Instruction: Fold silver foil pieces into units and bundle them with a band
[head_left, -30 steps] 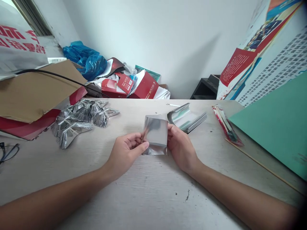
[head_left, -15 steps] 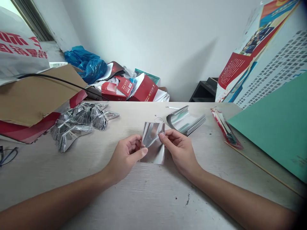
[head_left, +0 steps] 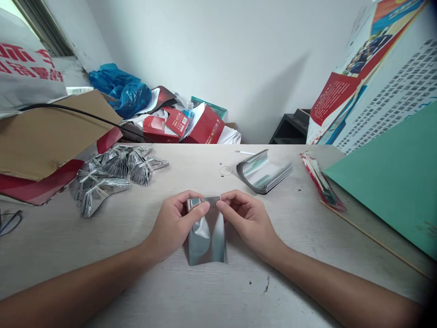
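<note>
A shiny silver foil bag point(head_left: 208, 241) hangs between my two hands, just over the middle of the table. My left hand point(head_left: 180, 218) pinches its upper left edge between thumb and fingers. With thumb and forefinger, my right hand point(head_left: 247, 221) grips the top right corner. The bag's top edge lies level between the fingertips, and its lower part slopes toward me. Behind my right hand lies a curved stack of similar silver bags point(head_left: 262, 171). Bundles of silver bags point(head_left: 116, 166), gathered and tied in fans, are heaped at the left.
A pale rubber band point(head_left: 225, 170) lies beyond my hands. At right are a red-and-clear packet point(head_left: 322, 182), a thin wooden stick point(head_left: 372, 237) and a green board point(head_left: 392, 177). A cardboard box point(head_left: 58, 132) borders the left; red boxes point(head_left: 205, 125) stand past the table's far edge.
Both hands have shifted their hold to the bag's top edge. The bag has come toward me and slightly left, and its lower end now points nearer to me.
</note>
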`<action>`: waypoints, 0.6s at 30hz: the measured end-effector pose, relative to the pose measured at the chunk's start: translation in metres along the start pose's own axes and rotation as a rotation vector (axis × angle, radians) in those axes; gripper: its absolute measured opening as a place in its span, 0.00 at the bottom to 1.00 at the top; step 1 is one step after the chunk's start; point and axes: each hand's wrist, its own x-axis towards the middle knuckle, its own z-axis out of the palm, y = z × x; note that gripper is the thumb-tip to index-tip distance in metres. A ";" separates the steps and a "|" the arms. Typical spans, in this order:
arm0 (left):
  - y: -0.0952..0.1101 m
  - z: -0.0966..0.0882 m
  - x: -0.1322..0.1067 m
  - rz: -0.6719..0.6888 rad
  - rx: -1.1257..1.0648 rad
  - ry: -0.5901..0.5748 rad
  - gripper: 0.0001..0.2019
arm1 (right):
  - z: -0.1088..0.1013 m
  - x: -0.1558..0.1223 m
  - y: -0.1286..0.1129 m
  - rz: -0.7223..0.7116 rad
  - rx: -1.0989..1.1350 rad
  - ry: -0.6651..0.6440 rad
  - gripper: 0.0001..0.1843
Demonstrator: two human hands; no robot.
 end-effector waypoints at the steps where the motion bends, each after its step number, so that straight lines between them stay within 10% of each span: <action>1: 0.001 0.000 0.000 0.003 0.023 -0.002 0.16 | 0.000 0.000 0.000 -0.008 -0.003 0.017 0.16; 18: -0.003 -0.001 0.003 0.006 -0.098 0.029 0.13 | -0.002 0.002 0.004 0.009 -0.018 0.082 0.14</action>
